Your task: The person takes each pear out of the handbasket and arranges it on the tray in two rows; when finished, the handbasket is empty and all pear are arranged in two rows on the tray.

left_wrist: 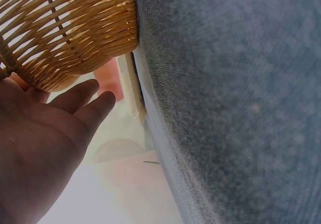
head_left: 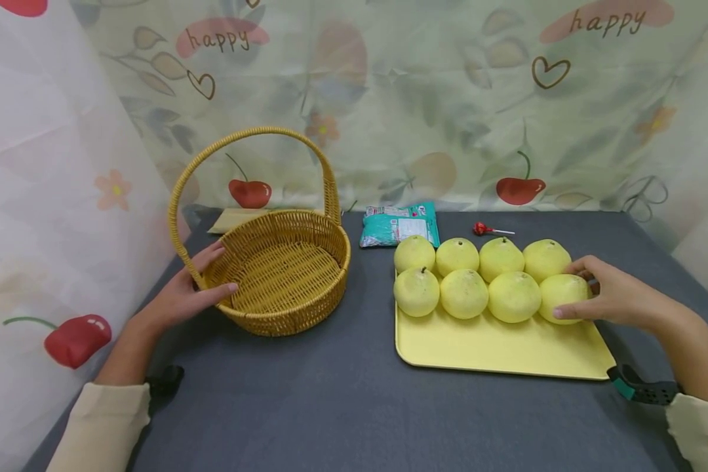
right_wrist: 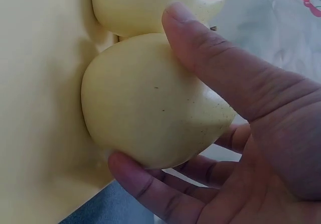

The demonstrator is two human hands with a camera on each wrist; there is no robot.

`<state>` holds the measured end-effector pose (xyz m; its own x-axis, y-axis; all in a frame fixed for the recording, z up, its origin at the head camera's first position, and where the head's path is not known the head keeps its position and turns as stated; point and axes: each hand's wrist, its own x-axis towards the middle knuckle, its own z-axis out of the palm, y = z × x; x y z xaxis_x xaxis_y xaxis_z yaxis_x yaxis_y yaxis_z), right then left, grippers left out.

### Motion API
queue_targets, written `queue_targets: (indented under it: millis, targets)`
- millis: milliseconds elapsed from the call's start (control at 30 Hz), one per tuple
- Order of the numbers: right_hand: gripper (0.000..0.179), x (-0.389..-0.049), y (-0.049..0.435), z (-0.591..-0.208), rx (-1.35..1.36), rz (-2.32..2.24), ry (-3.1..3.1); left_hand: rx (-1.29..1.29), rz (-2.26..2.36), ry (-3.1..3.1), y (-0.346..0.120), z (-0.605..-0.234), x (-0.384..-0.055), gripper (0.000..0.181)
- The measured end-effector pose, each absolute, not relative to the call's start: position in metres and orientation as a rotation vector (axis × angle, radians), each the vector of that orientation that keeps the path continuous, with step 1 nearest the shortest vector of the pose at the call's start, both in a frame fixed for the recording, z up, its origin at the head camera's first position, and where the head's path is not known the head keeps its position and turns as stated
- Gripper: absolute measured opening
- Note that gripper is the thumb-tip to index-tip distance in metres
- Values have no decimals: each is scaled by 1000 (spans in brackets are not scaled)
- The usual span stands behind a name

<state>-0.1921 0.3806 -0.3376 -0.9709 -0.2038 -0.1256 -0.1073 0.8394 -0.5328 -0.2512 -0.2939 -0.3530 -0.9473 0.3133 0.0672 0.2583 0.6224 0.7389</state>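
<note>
My left hand (head_left: 185, 292) holds the near-left rim of a golden wicker basket (head_left: 289, 318) with a tall arched handle. The thumb reaches over the rim and the other fingers lie beyond the handle's foot. In the left wrist view the fingers (left_wrist: 95, 108) lie along the basket's outer side. My right hand (head_left: 616, 295) grips the front-right pear (head_left: 563, 292). The right wrist view shows the thumb on one side of this pale yellow pear (right_wrist: 150, 98) and fingers curled around the other. Several more pears (head_left: 513, 298) sit beside it in two rows on a yellow tray (head_left: 484, 347).
Behind the tray lie a teal packet (head_left: 400, 226) and a red lollipop (head_left: 480, 229). A flat beige packet (head_left: 233, 219) is behind the basket. Printed curtains (head_left: 377, 118) enclose the back and sides of the dark grey table (head_left: 330, 406).
</note>
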Motion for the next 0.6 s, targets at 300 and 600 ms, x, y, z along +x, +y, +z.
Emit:
queue_targets:
  millis: [300,600]
  targets:
    - [74,-189,383,-337,-248,-764,2858,486,1227,2767,-293,-354,-253,92]
    - [60,-184,373,-327,-269,-685,3076,365,1036,2731,-313,-341,-232,103]
